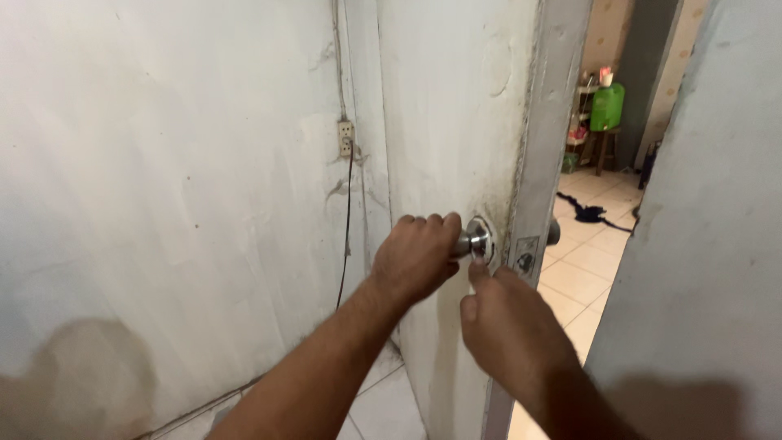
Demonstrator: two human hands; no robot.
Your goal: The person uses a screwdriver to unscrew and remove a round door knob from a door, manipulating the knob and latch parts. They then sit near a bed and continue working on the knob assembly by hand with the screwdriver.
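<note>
- Left hand [417, 257], centre of frame: fingers curled tight round the metal door knob [474, 238], knuckles up, so it grips the knob; only the knob's shiny neck and round plate show past the fingers.
- Left forearm runs down from the wrist to the bottom edge, left of centre.
- Right hand [509, 326], just below and right of the knob: mostly closed, index finger + thumb stretched up to the knob's plate, tips touching or nearly touching it; can't tell if anything is pinched between them.
- Right forearm leaves frame at bottom, right of centre.
- Knob sits on a white door [444, 122], centre of frame, near its edge; door is ajar, dirty dark marks along the edge by the knob.
- Latch plate [525, 254] on the door's narrow edge, just right of the knob; a second knob [554, 232] pokes out on the far side.
- Left half of frame: white wall [163, 179], stained, w/ a wall socket [346, 138] up near the door and a thin black cable [347, 228] hanging down from it.
- Right side: blurred grey-white door frame [700, 244], close to the camera.
- Through the gap, upper right: tiled floor [582, 277], dark cloth [588, 213] lying on it, green jug [608, 106] on a stool [604, 147] further back.
</note>
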